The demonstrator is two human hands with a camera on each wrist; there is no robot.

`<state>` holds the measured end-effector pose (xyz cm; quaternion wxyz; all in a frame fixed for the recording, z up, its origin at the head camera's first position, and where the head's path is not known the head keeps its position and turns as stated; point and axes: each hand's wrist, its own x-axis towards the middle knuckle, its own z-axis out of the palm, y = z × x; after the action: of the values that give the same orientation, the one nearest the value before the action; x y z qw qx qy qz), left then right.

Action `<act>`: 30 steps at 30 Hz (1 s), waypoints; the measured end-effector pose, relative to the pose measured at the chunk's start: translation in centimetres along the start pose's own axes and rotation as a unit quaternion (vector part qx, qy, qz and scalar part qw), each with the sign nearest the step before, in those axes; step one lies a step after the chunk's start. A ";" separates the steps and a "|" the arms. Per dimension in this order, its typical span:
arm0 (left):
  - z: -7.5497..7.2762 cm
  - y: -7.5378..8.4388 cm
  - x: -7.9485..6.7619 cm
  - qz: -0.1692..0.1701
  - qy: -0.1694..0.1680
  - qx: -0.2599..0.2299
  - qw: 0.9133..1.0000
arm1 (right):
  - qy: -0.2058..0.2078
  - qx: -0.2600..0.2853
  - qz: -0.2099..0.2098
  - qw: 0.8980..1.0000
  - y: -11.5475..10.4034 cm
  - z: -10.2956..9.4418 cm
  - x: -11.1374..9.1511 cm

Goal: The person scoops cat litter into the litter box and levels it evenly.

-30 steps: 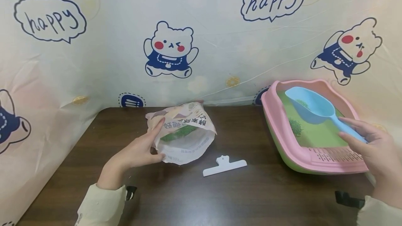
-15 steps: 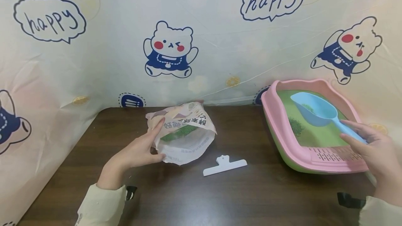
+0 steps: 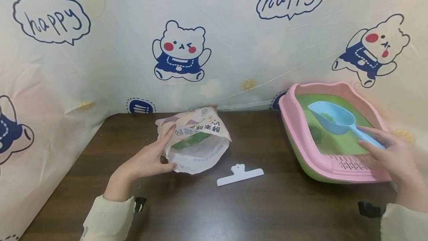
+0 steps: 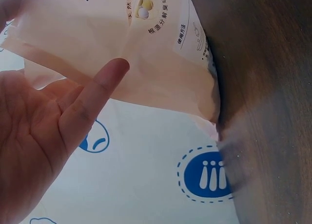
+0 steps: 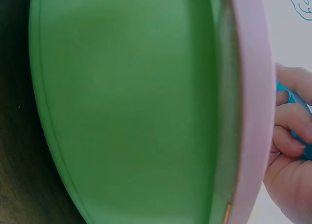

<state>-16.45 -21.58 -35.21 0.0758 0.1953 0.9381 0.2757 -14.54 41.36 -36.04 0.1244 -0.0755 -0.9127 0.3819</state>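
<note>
A: Which step is in hand?
B: Green granules (image 3: pixel 315 134) are apparently being portioned out. The blue scoop (image 3: pixel 339 115) is held over the pink-and-green tray (image 3: pixel 319 164), its handle gripped by the right hand's (image 3: pixel 391 151) fingers.
A: Left hand (image 3: pixel 152 161)?
B: The open bag (image 3: pixel 200 157) is held at its mouth between thumb and fingers, on the surface (image 3: pixel 200 211).
A: Next move?
B: A tilt is probably called for; only a small clump is seen in the scoop.
A: Materials?
B: Bag: thin, crinkled. Scoop: smooth, rounded, plastic-looking. Tray: slotted front rim. A flat white clip (image 3: pixel 240 176) is seen near the bag.
</note>
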 end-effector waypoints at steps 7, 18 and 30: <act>0.0 -0.1 0.0 0.005 -0.003 -0.001 1.000 | -0.026 -0.003 0.011 1.000 -0.4 0.3 0.5; 0.0 -0.2 0.0 0.013 0.001 0.005 1.000 | -0.040 -0.078 0.004 0.996 -0.5 0.2 1.5; 0.0 0.0 -0.1 0.006 0.001 0.000 1.000 | -0.057 -0.134 -0.038 0.989 -0.3 -0.6 2.5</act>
<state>-16.36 -21.62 -35.21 0.0733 0.2009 0.9370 0.2761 -16.76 42.13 -35.01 0.0753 -0.0349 -0.9633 0.2553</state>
